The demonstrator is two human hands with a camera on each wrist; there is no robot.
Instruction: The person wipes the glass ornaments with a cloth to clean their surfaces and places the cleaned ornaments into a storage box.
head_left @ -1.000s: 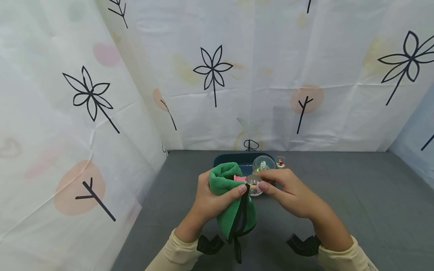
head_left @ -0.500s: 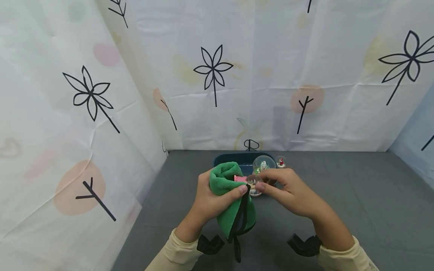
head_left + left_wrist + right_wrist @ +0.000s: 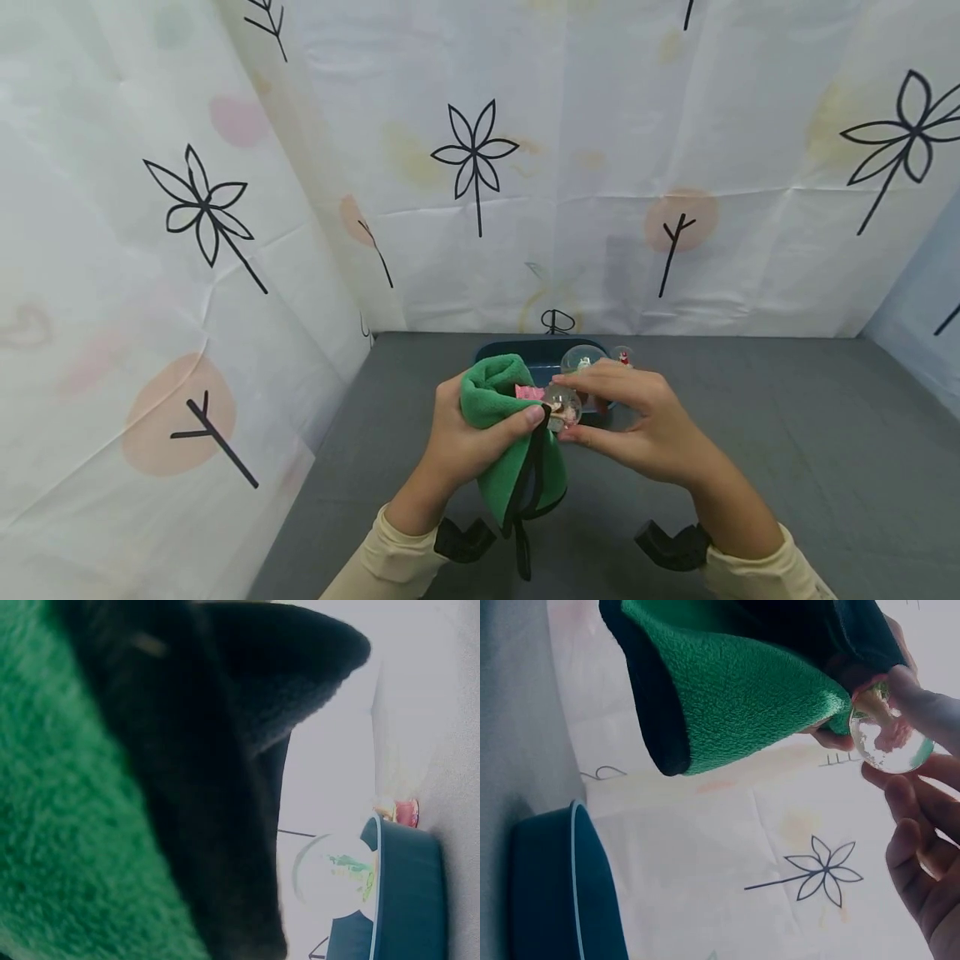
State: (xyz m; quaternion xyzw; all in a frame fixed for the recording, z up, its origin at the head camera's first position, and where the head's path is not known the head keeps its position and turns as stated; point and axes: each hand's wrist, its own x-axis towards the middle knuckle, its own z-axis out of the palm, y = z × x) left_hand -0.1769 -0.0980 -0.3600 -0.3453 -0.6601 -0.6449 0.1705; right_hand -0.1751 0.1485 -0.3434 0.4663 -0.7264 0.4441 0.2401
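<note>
My left hand [image 3: 468, 437] grips a folded green cloth [image 3: 495, 396] with black edging, wrapped around one side of a small snow globe [image 3: 562, 406]. The globe is clear, with a pink base [image 3: 529, 392] poking out of the cloth. Thumb and fingers of my right hand [image 3: 645, 417] pinch the dome from the right. In the right wrist view, a pinkish figure shows inside the snow globe [image 3: 891, 735], between thumb and fingertips. Green cloth [image 3: 82, 825] and its dark border fill much of the left wrist view, hiding the left hand there.
Behind the hands stands a dark blue bin [image 3: 542, 350] on the grey table [image 3: 750, 433]. A larger snow globe [image 3: 583, 358] is at its right side, partly hidden by my right hand. Beside it is a small globe with a red figure [image 3: 623, 356]. Patterned curtain [image 3: 600, 167] encloses the back.
My right thumb and forefinger have spread wider around the dome, the forefinger going up and the thumb down. The snow globe has turned a little. My left hand keeps its grip on the cloth.
</note>
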